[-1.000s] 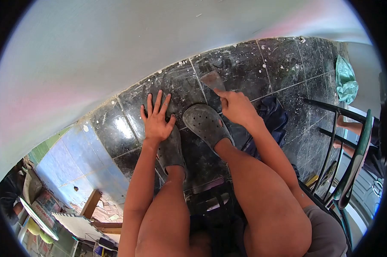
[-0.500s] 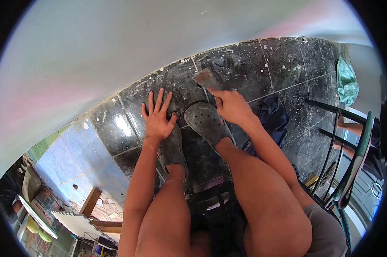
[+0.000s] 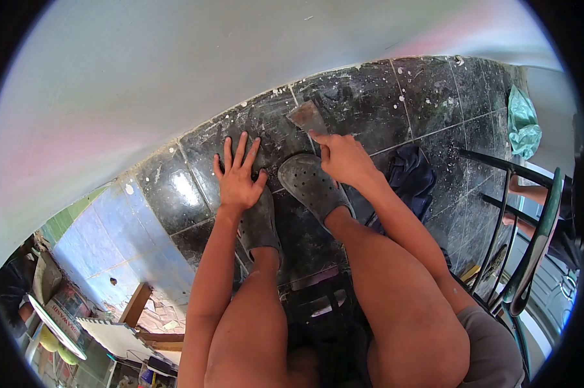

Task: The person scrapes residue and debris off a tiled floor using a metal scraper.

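My right hand (image 3: 347,158) is closed round a scraper (image 3: 308,116), its index finger stretched along the tool. The handle is hidden in my palm. The broad, rust-stained metal blade lies on or just over the black tiled floor (image 3: 363,90), near a grout line. My left hand (image 3: 239,174) rests with fingers spread over the tiles, holding nothing, just ahead of my left clog (image 3: 259,223). Between the two hands is my right clog (image 3: 311,184). White paint specks and pale smears mark the tiles.
A pale wall (image 3: 195,71) rises from the tiles' far edge. Dark cloth (image 3: 411,178) lies right of my right hand. Farther right are a metal-framed chair (image 3: 537,239), a green plastic bag (image 3: 523,123) and another person's feet (image 3: 511,187). Wooden pieces (image 3: 135,304) stand at lower left.
The scraper and my right hand have shifted slightly to the left. My left hand and both feet stay where they were.
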`<state>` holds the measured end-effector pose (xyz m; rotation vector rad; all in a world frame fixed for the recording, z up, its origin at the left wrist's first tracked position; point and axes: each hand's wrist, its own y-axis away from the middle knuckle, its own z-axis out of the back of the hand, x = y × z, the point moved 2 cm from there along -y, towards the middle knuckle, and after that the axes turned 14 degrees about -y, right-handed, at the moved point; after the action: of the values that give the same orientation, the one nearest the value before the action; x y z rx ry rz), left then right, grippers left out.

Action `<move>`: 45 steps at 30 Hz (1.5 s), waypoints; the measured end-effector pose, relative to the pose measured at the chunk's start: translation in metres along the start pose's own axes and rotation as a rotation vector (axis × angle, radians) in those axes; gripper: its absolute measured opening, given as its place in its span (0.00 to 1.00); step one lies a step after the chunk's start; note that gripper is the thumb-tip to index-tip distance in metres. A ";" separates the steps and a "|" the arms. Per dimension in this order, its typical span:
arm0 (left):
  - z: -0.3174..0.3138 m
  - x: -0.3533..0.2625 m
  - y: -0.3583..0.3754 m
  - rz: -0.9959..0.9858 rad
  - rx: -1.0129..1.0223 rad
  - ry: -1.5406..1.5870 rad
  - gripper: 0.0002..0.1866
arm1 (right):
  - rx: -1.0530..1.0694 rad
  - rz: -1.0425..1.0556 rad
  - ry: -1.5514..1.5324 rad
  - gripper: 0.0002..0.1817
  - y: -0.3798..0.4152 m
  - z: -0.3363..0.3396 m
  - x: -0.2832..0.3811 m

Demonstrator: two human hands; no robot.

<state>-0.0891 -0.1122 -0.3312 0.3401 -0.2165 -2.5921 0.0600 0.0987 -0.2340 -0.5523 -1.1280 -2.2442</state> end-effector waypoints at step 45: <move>-0.001 0.001 0.000 -0.001 -0.007 0.002 0.44 | -0.014 0.047 0.003 0.27 0.012 -0.009 -0.012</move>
<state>-0.0893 -0.1125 -0.3327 0.3407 -0.2065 -2.5932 0.0759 0.0889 -0.2385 -0.5749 -1.0883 -2.2137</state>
